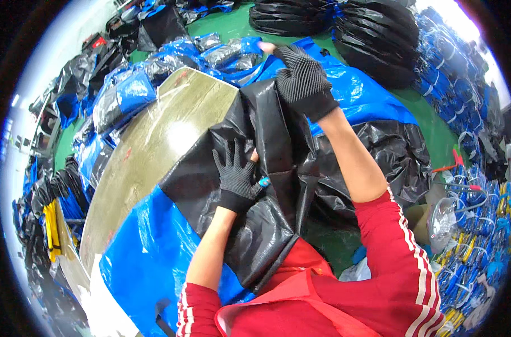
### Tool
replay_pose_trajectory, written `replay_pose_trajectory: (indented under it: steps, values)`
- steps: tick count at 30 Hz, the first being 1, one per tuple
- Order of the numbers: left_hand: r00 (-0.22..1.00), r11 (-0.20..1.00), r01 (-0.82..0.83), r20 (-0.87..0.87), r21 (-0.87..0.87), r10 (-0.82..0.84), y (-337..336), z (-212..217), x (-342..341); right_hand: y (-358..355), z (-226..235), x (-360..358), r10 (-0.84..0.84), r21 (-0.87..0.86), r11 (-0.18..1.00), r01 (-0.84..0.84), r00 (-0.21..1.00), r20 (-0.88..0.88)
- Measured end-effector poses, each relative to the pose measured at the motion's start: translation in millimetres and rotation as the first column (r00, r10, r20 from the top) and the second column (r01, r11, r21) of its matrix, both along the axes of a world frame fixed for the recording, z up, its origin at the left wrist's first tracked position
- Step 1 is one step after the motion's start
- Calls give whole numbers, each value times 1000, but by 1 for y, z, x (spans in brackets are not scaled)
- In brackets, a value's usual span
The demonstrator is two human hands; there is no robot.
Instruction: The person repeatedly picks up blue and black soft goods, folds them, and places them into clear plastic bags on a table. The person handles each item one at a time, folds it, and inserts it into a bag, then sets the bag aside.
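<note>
A large black and blue plastic tarpaulin piece (205,180) lies in folds over the table in front of me. My left hand (237,178), in a dark ribbed glove, rests flat on its black part with the fingers spread. Blue shows on the tip of one digit. Farther off and to the right, my right hand (305,81) in a matching glove is closed at the far edge of the material, by a raised black fold. One bare fingertip points left there; the other fingers are mostly hidden beneath the hand.
The tan tabletop (154,140) curves along the left. Clear-wrapped blue and black packets (123,98) line its far edge. Big black bundles (373,39) stand on the green floor at the back. Tied blue stacks (469,224) fill the right side.
</note>
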State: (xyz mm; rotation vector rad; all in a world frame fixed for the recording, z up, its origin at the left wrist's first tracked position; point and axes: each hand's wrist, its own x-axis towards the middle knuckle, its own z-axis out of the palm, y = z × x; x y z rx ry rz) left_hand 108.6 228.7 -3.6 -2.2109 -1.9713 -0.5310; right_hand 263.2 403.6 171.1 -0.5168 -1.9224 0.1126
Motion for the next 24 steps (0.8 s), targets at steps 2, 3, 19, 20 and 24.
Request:
replay_pose_trajectory:
  steps: [2, 3, 19, 20, 24]
  values:
    - [1000, 999, 27, 0, -27, -27, -2, 5, -3, -19, -14, 1, 177, -16, 982, -188, 883, 435]
    - [990, 996, 81, 123, -35, -76, -1, 8, -4, -31, -16, -1, 189, -94, 981, -167, 754, 629]
    - [994, 990, 108, 15, -85, -107, -8, 47, -11, -152, -137, 104, 351, -72, 929, -362, 807, 474]
    - [990, 977, 143, 12, -159, -143, -13, 53, -19, -143, -133, 102, 349, -71, 929, -364, 792, 502]
    - [932, 927, 237, -201, -292, -302, -35, 42, -34, -111, -74, 62, 279, 154, 893, -424, 787, 551]
